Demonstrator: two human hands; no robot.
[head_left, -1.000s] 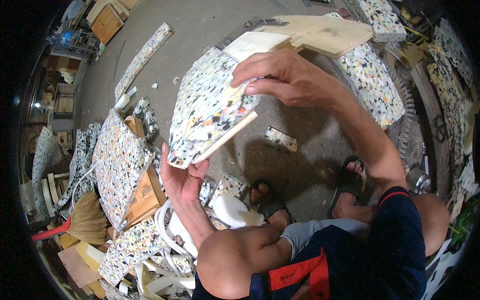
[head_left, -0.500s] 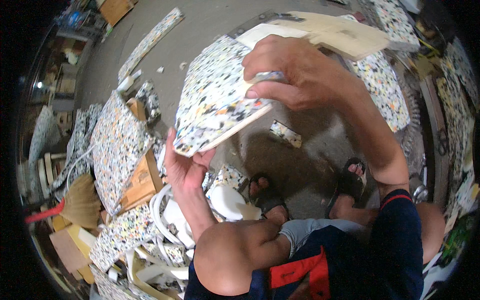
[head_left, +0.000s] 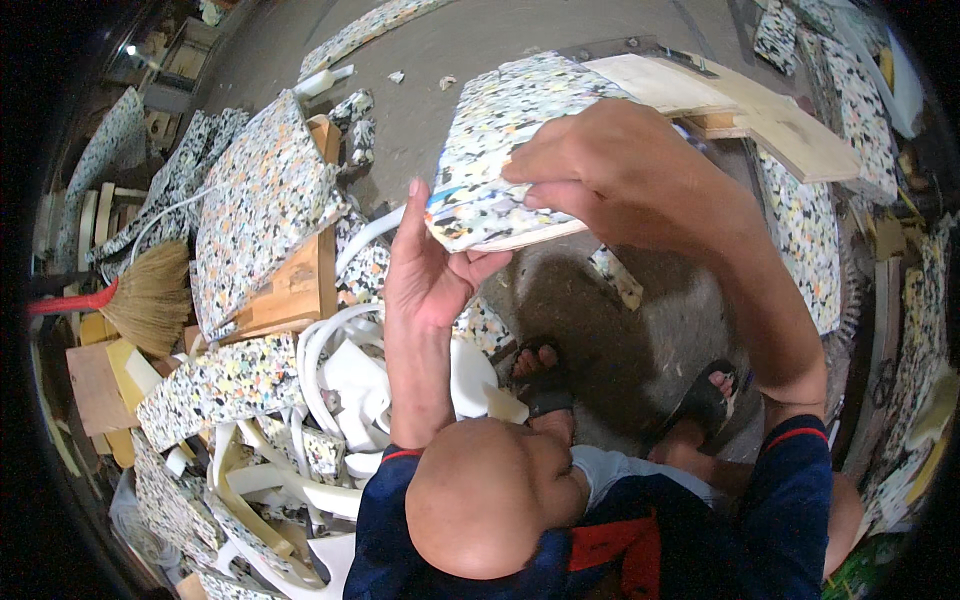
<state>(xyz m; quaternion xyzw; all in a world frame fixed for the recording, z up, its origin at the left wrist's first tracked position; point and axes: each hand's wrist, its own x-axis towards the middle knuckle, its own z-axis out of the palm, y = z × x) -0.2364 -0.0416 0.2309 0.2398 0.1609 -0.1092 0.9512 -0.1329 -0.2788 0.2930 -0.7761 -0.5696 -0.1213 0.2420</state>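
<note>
We see two bare hands at a speckled foam slab [head_left: 515, 115], raised in front of the knees, with a pale wood edge [head_left: 540, 238] along its near underside. The left hand [head_left: 432, 275] is clamped on the slab's near left corner, thumb along the side, fingers beneath. The right hand [head_left: 610, 165] lies over the slab, thumb and fingertips close together; we cannot tell whether they pinch it.

We judge that a loose corner grip could let the slab tip or drop. A hard pull by the right hand could tear the foam, and a swing could knock the plywood [head_left: 785, 120] beyond.

We can read no brand, label or writing.
</note>
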